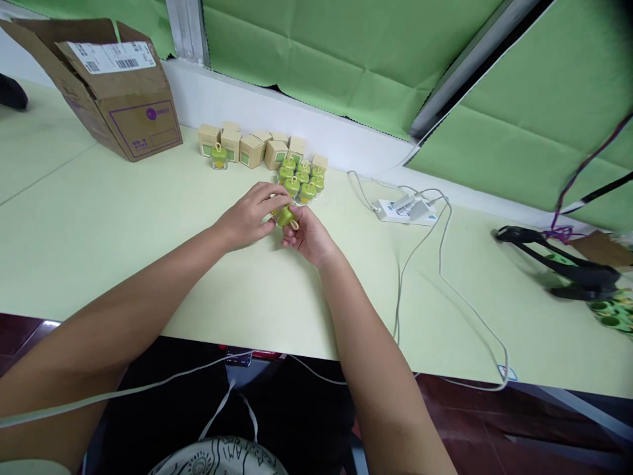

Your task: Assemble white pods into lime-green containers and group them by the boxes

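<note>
Over the table, both hands are closed on a small glass jar with a green cap and a pale loop, its cap tilted toward me. My right hand grips the cap side between thumb and fingers. Fingers of my left hand wrap the jar's other side and hide most of its glass. Just beyond the hands stands a tight group of several matching green-capped jars. One more such jar stands apart on the left, in front of several small brown cardboard boxes.
An opened cardboard carton stands at the back left. A white power strip with plugs lies right of the jars, its cables running across the table and over the front edge. At far right are a black curved stand and green ring-shaped pieces.
</note>
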Available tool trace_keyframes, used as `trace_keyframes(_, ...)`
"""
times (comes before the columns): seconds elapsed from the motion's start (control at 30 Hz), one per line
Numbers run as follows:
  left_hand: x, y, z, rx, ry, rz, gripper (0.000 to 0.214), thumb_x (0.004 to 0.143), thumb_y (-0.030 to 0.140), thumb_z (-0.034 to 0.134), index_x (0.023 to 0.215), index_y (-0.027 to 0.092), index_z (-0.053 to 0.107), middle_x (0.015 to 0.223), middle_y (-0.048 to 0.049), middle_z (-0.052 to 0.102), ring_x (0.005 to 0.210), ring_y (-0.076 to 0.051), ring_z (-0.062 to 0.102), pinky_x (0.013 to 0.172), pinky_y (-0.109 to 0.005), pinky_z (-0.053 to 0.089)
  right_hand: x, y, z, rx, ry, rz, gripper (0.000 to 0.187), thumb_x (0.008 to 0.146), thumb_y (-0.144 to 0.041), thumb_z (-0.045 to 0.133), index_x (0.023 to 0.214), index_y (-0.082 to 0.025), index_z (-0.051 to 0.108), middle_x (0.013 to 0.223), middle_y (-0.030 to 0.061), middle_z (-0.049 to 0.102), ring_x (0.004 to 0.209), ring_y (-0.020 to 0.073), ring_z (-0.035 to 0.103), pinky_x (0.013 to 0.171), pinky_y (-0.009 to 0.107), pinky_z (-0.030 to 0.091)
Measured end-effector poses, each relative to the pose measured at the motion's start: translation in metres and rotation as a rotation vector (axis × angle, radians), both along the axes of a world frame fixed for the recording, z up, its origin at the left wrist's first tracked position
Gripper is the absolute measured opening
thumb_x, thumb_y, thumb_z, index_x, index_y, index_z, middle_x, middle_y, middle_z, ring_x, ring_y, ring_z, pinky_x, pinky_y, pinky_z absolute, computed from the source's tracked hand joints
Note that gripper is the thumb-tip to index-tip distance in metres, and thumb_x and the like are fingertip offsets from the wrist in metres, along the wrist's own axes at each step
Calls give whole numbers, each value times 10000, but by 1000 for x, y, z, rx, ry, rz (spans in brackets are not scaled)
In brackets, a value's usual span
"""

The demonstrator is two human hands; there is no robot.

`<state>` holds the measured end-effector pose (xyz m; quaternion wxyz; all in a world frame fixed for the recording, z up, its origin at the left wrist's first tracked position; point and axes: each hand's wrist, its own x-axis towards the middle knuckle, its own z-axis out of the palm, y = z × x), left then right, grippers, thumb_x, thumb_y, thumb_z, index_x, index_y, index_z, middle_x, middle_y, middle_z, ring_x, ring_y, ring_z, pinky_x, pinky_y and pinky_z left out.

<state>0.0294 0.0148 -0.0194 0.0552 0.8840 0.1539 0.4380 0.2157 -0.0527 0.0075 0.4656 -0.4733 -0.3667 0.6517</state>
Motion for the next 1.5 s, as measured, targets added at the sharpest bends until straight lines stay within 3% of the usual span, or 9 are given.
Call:
trace_keyframes(0.13,3,-5,1,-19,-13,14,528,903,67,609,1390,264,654,1387,-111,687,1309,-295,627,1106,-511,558,1,-2,1,27,22,24,401,951,-580,711,768,-245,589,515,-86,420,459,96,318,507,235,454)
trace_keyframes(0.27,4,-7,2,-38,-40,45,561,869,42,607,1383,259,660,1381,-106,687,1310,-293,626,1116,-505,552,0,-4,2,67,35,-5,445,869,-648,830,904,-239,657,576,-90,496,493,92,413,546,236,487)
trace_keyframes(0.47,3,-4,1,-76,-57,117,518,851,88,658,1345,242,678,1355,-102,685,1292,-288,636,1124,-483,546,-4,-1,-3,148,-7,-46,519,771,-649,916,934,-227,663,662,-75,593,542,85,509,587,247,534)
trace_keyframes(0.63,5,-6,0,-210,-55,241,455,848,219,741,1301,209,698,1225,-99,698,1140,-264,687,1023,-426,587,-5,6,-20,392,-304,-277,518,808,-646,852,1115,-259,693,680,-73,625,558,119,542,566,277,495)
trace_keyframes(0.77,7,-8,-2,-233,-53,211,435,830,233,731,1263,188,715,1181,-95,700,1068,-241,696,964,-391,598,-3,8,-28,527,-549,-426,417,878,-637,750,1034,-250,756,820,-12,697,664,139,585,639,304,520)
trace_keyframes(0.87,9,-10,-3,-299,-37,204,431,825,257,736,1251,194,712,1178,-90,705,1029,-231,694,944,-388,602,-1,8,-29,539,-603,-427,423,885,-648,713,961,-233,735,905,23,738,739,163,623,707,331,549)
trace_keyframes(1.1,12,-11,-5,-466,-13,192,385,775,368,769,1117,199,717,1053,-71,703,947,-233,680,862,-382,583,-2,5,-22,481,-782,-453,340,906,-566,690,847,-233,655,780,5,696,731,179,610,737,335,500)
trace_keyframes(1.5,10,-16,0,-584,67,168,267,803,380,744,1001,213,680,922,-31,710,824,-195,642,715,-322,488,-2,1,-21,499,-830,-466,284,915,-502,705,806,-245,656,823,14,707,776,189,619,792,342,508)
